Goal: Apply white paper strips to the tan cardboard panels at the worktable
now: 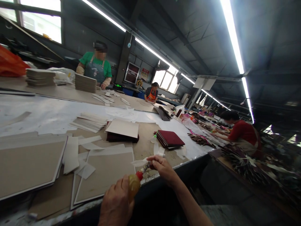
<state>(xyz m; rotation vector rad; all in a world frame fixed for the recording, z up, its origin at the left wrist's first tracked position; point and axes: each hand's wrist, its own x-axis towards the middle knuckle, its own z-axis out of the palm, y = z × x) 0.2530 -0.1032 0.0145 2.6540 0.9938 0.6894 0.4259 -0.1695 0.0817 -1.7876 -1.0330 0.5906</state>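
Observation:
My left hand (117, 201) is wrapped around a squeeze bottle (134, 185) of yellowish liquid with a red cap, tilted up and to the right. Its narrow nozzle (145, 168) looks crusted and points at my right hand (163, 169). The fingers of that hand are pinched together at the nozzle's end. A thin white scrap (139, 163) shows beside the fingertips; whether they grip it too is unclear. Just left of my hands lies a grey-brown board (105, 172) with white edges. Beyond them is a stack of dark red covers (170, 138).
Large boards (28, 163) and loose white strips (71, 153) cover the left side. A pale board (123, 128) tops a dark red pile. A small bottle with a green tip (152, 142) stands near the covers. Co-workers are at the far table (131, 105) and at right.

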